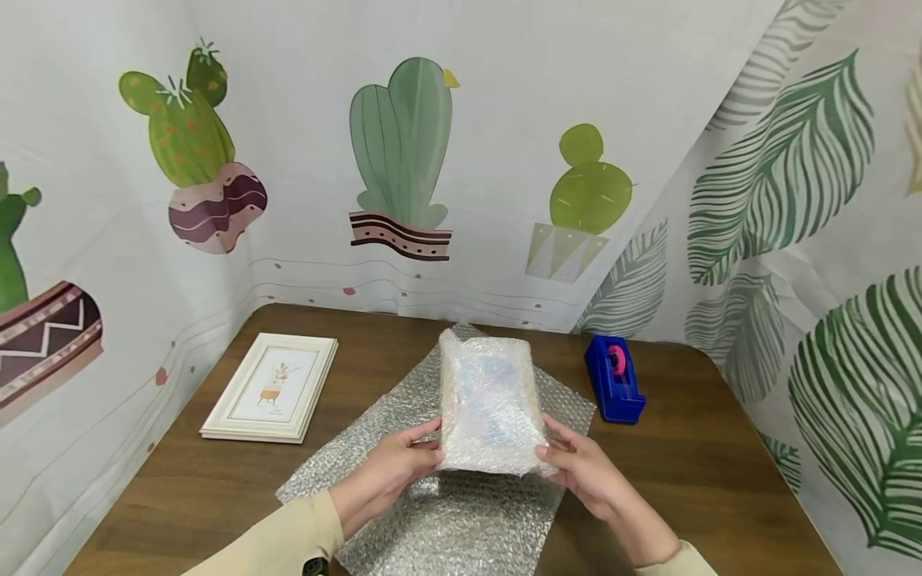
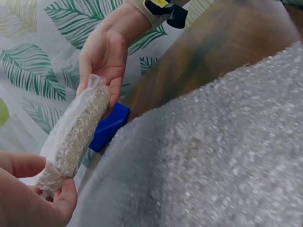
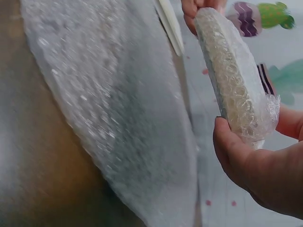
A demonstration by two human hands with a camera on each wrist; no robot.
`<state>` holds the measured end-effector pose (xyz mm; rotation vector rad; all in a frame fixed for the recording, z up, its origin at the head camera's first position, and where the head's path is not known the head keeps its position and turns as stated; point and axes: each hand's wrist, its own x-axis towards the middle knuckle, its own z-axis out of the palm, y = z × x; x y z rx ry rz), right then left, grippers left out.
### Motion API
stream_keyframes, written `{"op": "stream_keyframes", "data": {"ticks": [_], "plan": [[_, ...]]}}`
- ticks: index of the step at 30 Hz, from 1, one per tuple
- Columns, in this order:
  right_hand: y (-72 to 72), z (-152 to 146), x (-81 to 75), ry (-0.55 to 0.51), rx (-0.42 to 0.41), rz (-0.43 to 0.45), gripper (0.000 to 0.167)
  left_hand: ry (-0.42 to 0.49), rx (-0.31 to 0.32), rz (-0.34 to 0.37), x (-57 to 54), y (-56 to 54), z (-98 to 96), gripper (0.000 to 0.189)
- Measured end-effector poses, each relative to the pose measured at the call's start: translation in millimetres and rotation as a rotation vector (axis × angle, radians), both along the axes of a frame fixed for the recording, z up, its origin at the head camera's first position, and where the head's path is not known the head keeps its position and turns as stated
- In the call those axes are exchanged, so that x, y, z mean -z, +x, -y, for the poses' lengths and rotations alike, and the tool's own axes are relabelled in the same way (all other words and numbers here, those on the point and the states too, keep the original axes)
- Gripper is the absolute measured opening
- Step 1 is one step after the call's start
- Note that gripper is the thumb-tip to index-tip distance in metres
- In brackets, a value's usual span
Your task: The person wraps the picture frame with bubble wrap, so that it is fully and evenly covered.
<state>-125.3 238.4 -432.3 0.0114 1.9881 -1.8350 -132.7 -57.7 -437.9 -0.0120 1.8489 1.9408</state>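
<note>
A flat rectangular package wrapped in bubble wrap [image 1: 493, 404] is held up above the table between both hands. My left hand [image 1: 392, 472] pinches its lower left edge between thumb and fingers. On the opposite edge, my right hand [image 1: 587, 472] grips the lower right corner the same way. Pale, blurred colours show through the wrap; what lies inside cannot be made out. Beneath it a loose sheet of bubble wrap [image 1: 475, 520] spreads over the table. The wrist views show the package's thick side [image 2: 78, 130], with layered bubbles along it.
A white picture frame [image 1: 270, 388] with a plant print lies on the left of the brown table [image 1: 691, 472]. A blue tape dispenser [image 1: 615, 380] with a pink core stands at the right. Cloth printed with cacti and leaves [image 1: 497, 144] hangs behind the table.
</note>
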Motion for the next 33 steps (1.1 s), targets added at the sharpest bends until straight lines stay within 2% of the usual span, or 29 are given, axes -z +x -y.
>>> {"op": "stream_keyframes", "data": {"ticks": [6, 12, 15, 19, 24, 30, 33], "plan": [[-6.6, -19.5, -10.7, -0.080, -0.034, -0.029, 0.079, 0.026, 0.017, -0.019, -11.0, -3.5, -15.3, 0.066], [-13.0, -37.0, -21.0, -0.081, -0.036, -0.069, 0.076, 0.044, 0.057, -0.047, -19.6, -9.4, -32.9, 0.067], [-16.0, -43.8, -24.1, -0.088, -0.012, -0.075, 0.074, 0.046, 0.076, -0.049, -23.5, -14.1, -41.3, 0.067], [-19.4, -53.5, -25.0, -0.104, 0.064, -0.056, 0.071, 0.047, 0.106, -0.058, -28.0, -21.1, -52.6, 0.068], [-21.4, -72.8, -25.8, -0.209, 0.138, -0.068, 0.045, 0.026, 0.141, -0.068, -34.1, -31.5, -68.5, 0.068], [-20.4, -97.6, -30.3, -0.364, 0.195, -0.142, 0.051, 0.005, 0.165, -0.053, -43.7, -41.2, -95.0, 0.068], [-18.8, -111.9, -32.7, -0.416, 0.191, -0.180, 0.052, 0.004, 0.183, -0.037, -50.0, -43.6, -110.2, 0.069]]}}
